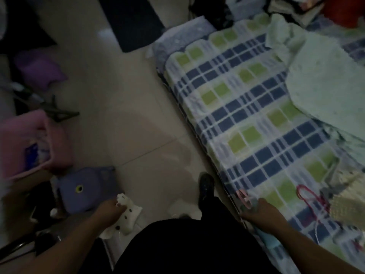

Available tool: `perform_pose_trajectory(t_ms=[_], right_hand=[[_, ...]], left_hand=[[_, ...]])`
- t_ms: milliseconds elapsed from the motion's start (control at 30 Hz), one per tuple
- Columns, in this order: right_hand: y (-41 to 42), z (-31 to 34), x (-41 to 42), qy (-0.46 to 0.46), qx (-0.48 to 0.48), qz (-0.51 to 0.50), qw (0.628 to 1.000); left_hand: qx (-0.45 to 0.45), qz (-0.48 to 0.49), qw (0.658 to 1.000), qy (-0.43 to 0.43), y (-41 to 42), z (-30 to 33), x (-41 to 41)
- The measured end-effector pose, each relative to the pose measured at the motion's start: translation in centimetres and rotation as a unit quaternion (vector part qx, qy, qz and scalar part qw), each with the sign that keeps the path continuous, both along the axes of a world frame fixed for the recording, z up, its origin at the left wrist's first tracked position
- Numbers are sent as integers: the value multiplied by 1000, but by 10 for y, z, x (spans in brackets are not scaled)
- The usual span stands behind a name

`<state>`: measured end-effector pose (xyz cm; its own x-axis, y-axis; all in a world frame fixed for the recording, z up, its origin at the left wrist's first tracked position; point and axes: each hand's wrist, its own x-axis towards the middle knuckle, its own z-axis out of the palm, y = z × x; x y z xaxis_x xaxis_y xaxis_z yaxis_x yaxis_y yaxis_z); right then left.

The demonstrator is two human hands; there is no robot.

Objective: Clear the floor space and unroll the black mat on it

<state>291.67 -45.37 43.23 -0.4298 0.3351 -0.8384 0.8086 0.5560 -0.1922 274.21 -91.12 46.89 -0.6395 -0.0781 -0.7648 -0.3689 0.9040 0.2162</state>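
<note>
Purple bag (87,189) beside pink basket (35,143)

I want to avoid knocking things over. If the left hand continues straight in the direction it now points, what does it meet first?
Probably the purple bag: the left hand, holding a white dotted cloth, points up-left toward it. Depth is unclear.

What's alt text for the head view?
Left hand grips a white black-dotted cloth above a pale tiled floor; right hand rests on a blue-and-green checked bedsheet by a pink clothespin.
</note>
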Motion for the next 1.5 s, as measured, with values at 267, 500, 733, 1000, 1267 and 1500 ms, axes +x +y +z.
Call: perform_pose_trajectory(t_ms=[267,500,733,1000,1267,1500], right_hand=[[79,7,-136,-73,-88,169,979],[69,37,-276,-95,-44,219,970],[-16,51,-409,26,-25,313,949],[-102,49,-517,21,17,281,959],[-110,49,-599,-9,10,223,975],[-83,24,-682,-50,-10,170,984]], left_hand=[[36,189,980,52,27,16,-39],[4,239,970,42,17,19,-46],[19,309,951,4,-26,-5,-91],[40,253,966,-46,-97,0,-245],[61,258,963,46,-117,16,-415],[63,229,971,5,-108,2,-517]])
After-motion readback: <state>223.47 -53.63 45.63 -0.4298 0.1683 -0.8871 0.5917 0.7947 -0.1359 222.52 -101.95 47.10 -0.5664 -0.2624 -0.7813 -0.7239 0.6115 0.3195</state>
